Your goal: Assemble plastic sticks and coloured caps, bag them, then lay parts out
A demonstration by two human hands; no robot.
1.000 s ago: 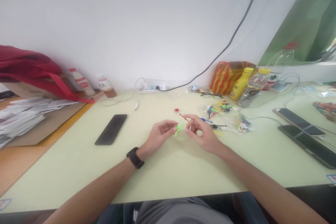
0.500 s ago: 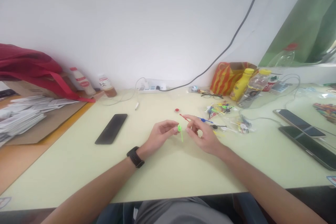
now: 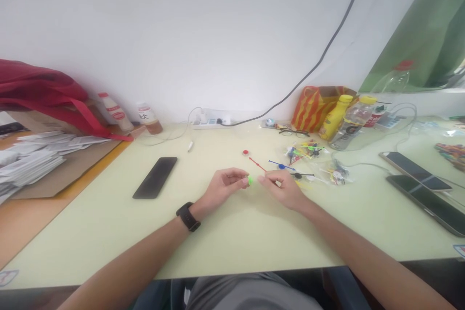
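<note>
My left hand (image 3: 225, 183) and my right hand (image 3: 281, 186) meet over the middle of the pale yellow table (image 3: 232, 237). Both pinch a small bright green plastic piece (image 3: 250, 180) between their fingertips. My left wrist wears a black watch (image 3: 188, 216). Just beyond my right hand lie a thin red stick (image 3: 257, 164), a blue stick with a round hub (image 3: 281, 166) and a black one (image 3: 301, 175). A small red cap (image 3: 245, 152) lies farther back.
A black phone (image 3: 155, 177) lies to the left. Clear bags of coloured plastic pieces (image 3: 308, 151) sit at the right, near bottles (image 3: 345, 118) and an orange bag (image 3: 316, 104). Two dark devices (image 3: 417, 179) lie at the far right. A power strip (image 3: 210, 120), a red bag (image 3: 43, 97) and papers (image 3: 32, 157) line the back and left.
The green piece's long stem, seen hanging down half a second ago, is no longer visible; only its green end shows between the fingertips. My right hand has lowered and closed, uncovering the red and blue sticks.
</note>
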